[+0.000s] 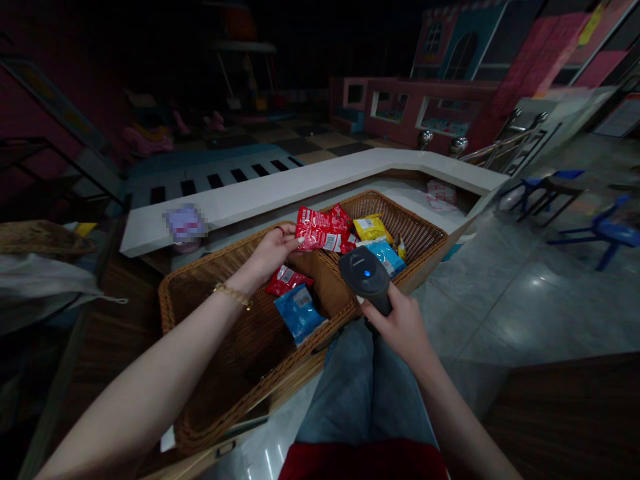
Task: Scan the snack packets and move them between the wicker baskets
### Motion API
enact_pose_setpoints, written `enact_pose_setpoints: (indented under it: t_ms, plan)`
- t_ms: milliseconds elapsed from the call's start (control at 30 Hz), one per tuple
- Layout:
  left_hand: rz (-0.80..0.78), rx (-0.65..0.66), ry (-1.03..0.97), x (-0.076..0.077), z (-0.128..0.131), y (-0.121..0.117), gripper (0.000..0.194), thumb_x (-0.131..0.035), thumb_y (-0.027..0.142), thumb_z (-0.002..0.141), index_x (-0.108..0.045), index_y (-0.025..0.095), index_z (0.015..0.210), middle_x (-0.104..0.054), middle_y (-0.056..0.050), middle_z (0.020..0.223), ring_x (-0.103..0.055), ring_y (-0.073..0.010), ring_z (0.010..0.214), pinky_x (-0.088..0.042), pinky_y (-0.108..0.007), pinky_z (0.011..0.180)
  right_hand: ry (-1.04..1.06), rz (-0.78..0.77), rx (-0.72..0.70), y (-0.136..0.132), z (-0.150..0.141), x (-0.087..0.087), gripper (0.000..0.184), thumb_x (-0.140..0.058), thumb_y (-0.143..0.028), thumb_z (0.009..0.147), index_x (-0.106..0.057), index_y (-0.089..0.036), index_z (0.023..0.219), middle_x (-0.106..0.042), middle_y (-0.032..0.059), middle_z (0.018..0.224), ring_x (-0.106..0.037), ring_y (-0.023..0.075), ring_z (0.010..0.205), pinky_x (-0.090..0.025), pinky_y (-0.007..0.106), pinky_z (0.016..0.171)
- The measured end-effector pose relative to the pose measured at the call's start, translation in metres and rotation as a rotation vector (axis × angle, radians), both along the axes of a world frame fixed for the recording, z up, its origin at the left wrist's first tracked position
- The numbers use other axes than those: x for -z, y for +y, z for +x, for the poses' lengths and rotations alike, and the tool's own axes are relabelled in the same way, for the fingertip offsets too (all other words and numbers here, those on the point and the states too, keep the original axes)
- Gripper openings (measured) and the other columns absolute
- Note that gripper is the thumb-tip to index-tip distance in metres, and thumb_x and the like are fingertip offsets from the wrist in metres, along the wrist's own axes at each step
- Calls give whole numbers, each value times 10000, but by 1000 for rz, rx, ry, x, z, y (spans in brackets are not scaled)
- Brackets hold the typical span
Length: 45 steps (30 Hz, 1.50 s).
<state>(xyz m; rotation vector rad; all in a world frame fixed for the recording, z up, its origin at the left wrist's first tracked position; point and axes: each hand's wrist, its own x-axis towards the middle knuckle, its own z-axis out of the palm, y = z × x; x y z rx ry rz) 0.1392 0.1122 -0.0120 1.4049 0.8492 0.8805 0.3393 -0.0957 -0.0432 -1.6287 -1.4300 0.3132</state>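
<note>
At twelve o'clock, the left hand (273,255) pinches a red snack packet (323,230) above a wicker basket (210,277) of snack packets (299,313). The right hand (400,325) is clamped round a handheld barcode scanner (366,277), its head angled toward the red packet.

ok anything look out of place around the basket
One thing stands out: a pale red-and-white packet lies loose on the ledge behind the wicker basket. The other packets are all inside the basket, so this one looks stray.
</note>
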Motion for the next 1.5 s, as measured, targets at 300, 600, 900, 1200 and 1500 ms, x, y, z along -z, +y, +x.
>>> enact_pose_setpoints:
  t_ms: [300, 600, 900, 1200, 1500]
  plan:
    - [-5, 1, -21, 2, -1, 0, 236, -759, 122, 732, -614, 148, 917, -727, -8, 803, -678, -110, 696, -555, -238, 729, -47, 16, -37, 2, 2, -2, 159, -574, -338, 846, -658, -218, 908, -712, 21, 664, -703, 222, 590, -483, 252, 569]
    - [28, 7, 28, 2, -1, 0, 236, -764, 196, 762, -612, 160, 940, -722, -20, 845, -671, -123, 748, -553, -258, 762, -42, -6, -26, 0, 2, -2, 177, -585, -359, 853, -668, -221, 927, -709, 15, 669, -681, 222, 578, -482, 264, 575]
    - [282, -309, -131, -32, -22, 4, 239, -742, 396, 842, -653, 175, 838, -662, 6, 784, -601, -116, 709, -518, -227, 726, -52, -14, -8, 0, 2, 0, 222, -586, -361, 852, -695, -216, 979, -734, 24, 701, -693, 232, 592, -494, 276, 593]
    - [218, 19, 483, -20, -35, 17, 230, -810, 393, 729, -720, 181, 729, -660, 5, 609, -529, -126, 525, -423, -234, 542, -28, -7, -5, -1, 3, 1, 194, -598, -345, 843, -695, -221, 956, -753, 29, 733, -722, 244, 660, -505, 280, 627]
    - [157, 294, 673, -8, -53, 31, 149, -760, 359, 704, -735, 222, 652, -680, -15, 616, -552, -160, 546, -419, -246, 566, -6, 7, 22, -4, 3, 6, 188, -605, -374, 851, -688, -223, 927, -751, 33, 724, -714, 252, 662, -507, 299, 622]
